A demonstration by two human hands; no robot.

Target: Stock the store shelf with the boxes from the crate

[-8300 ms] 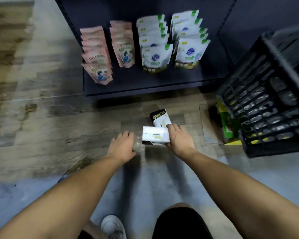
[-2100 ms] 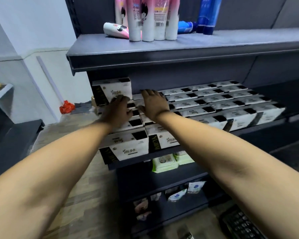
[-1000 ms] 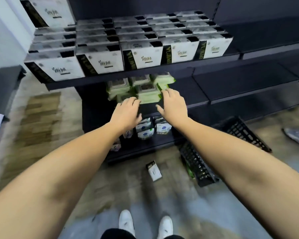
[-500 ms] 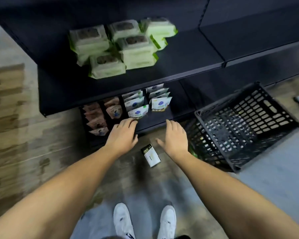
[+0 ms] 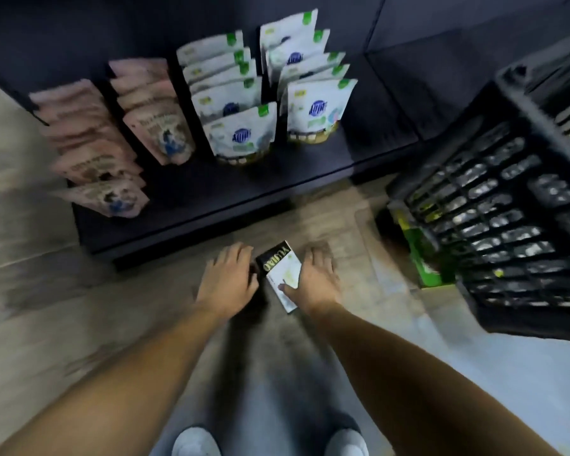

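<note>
Change: the hands, held above the box (image 5: 278,274) half a second ago, are now brought down onto it; a pick-up is judged begun.
Box: laid flat on the floor, just in front of the shelf (image 5: 185,205).
Right hand (image 5: 316,278): clamped on the box, thumb on its face.
Left hand (image 5: 226,279): spread at the opposite edge; contact cannot be told.
Materials: smooth squared carton; matte dark shelf; soft pouches (image 5: 241,136) stood on it; latticed black plastic crate (image 5: 494,205) beside it.
</note>
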